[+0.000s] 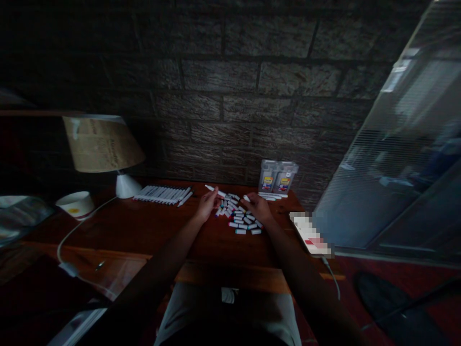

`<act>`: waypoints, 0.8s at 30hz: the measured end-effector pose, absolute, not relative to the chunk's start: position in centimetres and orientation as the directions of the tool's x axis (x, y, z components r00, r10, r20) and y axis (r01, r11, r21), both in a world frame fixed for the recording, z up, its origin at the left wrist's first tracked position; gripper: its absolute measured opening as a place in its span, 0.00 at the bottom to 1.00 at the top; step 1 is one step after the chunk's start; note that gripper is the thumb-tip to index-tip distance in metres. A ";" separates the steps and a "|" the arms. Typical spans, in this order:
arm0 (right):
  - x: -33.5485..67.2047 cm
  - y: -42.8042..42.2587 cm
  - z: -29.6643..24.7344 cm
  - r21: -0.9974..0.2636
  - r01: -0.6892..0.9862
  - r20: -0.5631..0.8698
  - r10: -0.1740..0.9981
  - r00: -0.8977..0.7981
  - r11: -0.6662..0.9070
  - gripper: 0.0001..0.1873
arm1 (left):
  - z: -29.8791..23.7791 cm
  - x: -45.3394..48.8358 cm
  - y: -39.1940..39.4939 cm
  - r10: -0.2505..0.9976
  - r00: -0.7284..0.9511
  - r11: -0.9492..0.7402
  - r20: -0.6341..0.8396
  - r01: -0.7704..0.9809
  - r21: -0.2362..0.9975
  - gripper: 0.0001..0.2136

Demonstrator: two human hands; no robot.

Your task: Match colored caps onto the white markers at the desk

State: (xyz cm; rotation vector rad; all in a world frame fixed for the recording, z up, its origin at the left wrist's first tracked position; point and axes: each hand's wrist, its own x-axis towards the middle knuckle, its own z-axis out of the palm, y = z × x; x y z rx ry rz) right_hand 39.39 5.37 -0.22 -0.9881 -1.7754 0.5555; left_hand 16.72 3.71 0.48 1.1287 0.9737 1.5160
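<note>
My left hand [206, 207] is closed around a white marker [210, 188], which slants up to the left from between thumb and fingers. A small white marker cap [247, 198] is pinched in my right hand [259, 208], a short way to the right of the marker. Loose white caps with coloured ends lie in a heap [242, 226] on the wooden desk [212, 245], below and between both hands. To the left, several white markers [160, 193] lie side by side in a row. Behind my right hand a few more markers [273, 196] lie flat.
Two clear plastic cases [277, 177] stand against the brick wall. A lamp [127, 186] and a white bowl [76, 204] are at the left, with a cord [72, 231] running over the front edge. A blurred-out device [310, 234] with a cable lies at the right edge.
</note>
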 end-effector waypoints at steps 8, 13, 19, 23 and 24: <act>38.7 5.0 -0.4 -0.788 0.270 0.534 0.832 -0.148 0.553 0.19 | 0.6 16.8 3.6 0.982 -0.086 -0.186 0.168 -0.269 0.945 0.24; 38.5 4.9 -0.6 -0.816 0.238 0.498 0.850 -0.174 0.527 0.17 | 0.9 16.7 3.6 0.989 -0.119 -0.120 0.082 -0.362 0.925 0.16; 38.6 5.0 -0.7 -0.813 0.204 0.510 0.836 -0.204 0.545 0.14 | 1.0 16.7 3.7 0.994 -0.108 -0.055 0.010 -0.419 0.906 0.12; 38.5 5.0 -0.7 -0.818 0.190 0.507 0.836 -0.207 0.543 0.14 | 1.0 16.6 3.7 0.995 -0.098 -0.059 0.022 -0.398 0.915 0.13; 38.5 5.0 -0.7 -0.820 0.188 0.504 0.838 -0.208 0.540 0.14 | 1.0 16.6 3.6 0.995 -0.093 -0.061 0.026 -0.403 0.913 0.13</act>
